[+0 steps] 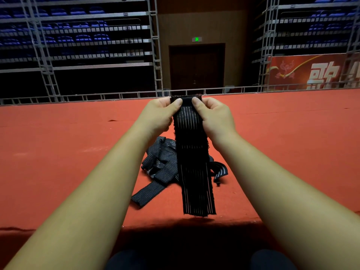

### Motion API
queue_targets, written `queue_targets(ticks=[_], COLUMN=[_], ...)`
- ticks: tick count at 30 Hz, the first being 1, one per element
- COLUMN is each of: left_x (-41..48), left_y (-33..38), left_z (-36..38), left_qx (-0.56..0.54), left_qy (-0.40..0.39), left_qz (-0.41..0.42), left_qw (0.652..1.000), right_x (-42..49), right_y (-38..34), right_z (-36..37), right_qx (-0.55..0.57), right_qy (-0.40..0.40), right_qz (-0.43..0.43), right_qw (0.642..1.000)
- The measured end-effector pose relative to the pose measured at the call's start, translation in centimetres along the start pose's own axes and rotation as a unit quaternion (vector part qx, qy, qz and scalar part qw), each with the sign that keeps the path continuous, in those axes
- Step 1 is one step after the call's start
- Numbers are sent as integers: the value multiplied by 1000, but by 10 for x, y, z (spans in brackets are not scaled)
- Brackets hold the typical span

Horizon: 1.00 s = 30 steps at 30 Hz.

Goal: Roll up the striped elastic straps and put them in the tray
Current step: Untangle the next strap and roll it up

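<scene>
My left hand and right hand pinch the strap's top end above the pile; loose thumbs could let the roll spring open. No tray in view.

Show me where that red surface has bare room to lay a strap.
Bare red carpet lies left of the left hand, right of the right hand, and beyond both up to the railing. Crowded: the middle, where the pile of straps lies behind the held strap.

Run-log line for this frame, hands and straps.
striped strap: hangs unrolled | left hand: pinches its top | right hand: same | other straps: heaped on red carpet | tray: unseen
</scene>
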<state>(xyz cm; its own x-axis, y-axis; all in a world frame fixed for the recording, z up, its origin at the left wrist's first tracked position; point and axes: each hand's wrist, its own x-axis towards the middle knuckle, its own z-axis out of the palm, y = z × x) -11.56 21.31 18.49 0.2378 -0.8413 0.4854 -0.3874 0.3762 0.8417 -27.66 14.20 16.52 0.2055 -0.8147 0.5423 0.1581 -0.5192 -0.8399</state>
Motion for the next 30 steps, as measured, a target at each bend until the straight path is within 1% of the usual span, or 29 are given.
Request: queue_targets(ticks=[4,6,8,10,12,15,18,21,24,27,30], left_x=[-1,-5,-12,-20,-27,-30,-37,-49,-58,-65,-70], left_y=[-8,-15,-24,-35,-44,-54,-60,-66,-77,-87,-96], left_z=[2,0,1,3,8,17,21,21,25,30,36], left_qx=[25,28,15,27,24,-39,-107,-119,-104,-129,-149], left_qy=[-7,-49,-110,-149,-151,-144,-174,-220,-245,-242,-230], left_qz=[3,-31,-77,-95,-106,-150,-179,-190,-218,-238,-262], left_qw=[1000,998,991,984,982,977,963,949,939,932,925], right_x=[3,4,7,7,7,3,3,7,11,20,19], right_y=[4,5,9,11,15,18,25,34,46,68,80], right_z=[-1,-2,-3,-1,1,5,8,9,9,10,13], right_qx=[4,12,32,64,96,127,164,184,164,144,132], right_qy=[8,28,51,61,64,73,87,95,110,113,128], right_qz=[24,33,46,65,93,134,171,215,255,267,294], right_qw=[1000,999,997,994,989,980,968,954,947,946,938])
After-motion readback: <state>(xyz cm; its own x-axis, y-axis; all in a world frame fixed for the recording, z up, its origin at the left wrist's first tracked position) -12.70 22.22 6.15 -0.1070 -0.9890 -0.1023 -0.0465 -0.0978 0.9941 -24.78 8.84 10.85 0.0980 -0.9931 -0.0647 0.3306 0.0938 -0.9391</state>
